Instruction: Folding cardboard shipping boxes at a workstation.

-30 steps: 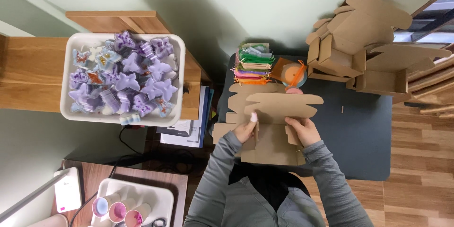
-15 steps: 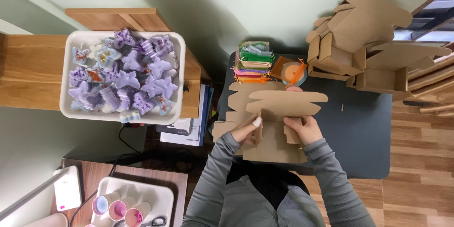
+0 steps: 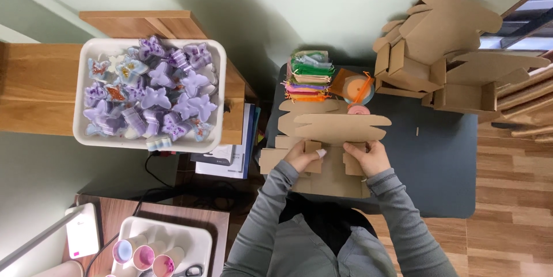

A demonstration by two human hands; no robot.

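**Folding a flat cardboard box blank at the dark counter**

We are working over the dark counter [image 3: 438, 161], both hands on a die-cut cardboard blank [image 3: 331, 138] lying flat in front of us, its upper flap already bent over toward us. Our left hand [image 3: 302, 156] is pinching a small side tab at the blank's left-centre, fingers closed on the card, thumb on top. Our right hand [image 3: 368, 157] is gripping the matching tab on the right, fingers curled round the edge.

Judgement on doing this step well: we are aiming to crease both tabs along their scored lines together, keeping pressure even so the panel does not skew. Thumbs should be sitting right on the score, not beyond it, or the card may buckle off-line.

Surroundings: finished and half-folded boxes [image 3: 426, 58] are stacked at the far right of the counter. A pile of coloured pouches [image 3: 308, 78] and an orange ribbon spool [image 3: 357, 89] are lying just beyond the blank. Well apart to the left, a white tray [image 3: 83, 133] of purple butterfly-shaped pieces [image 3: 161, 95] is resting on a wooden shelf [image 3: 34, 98].
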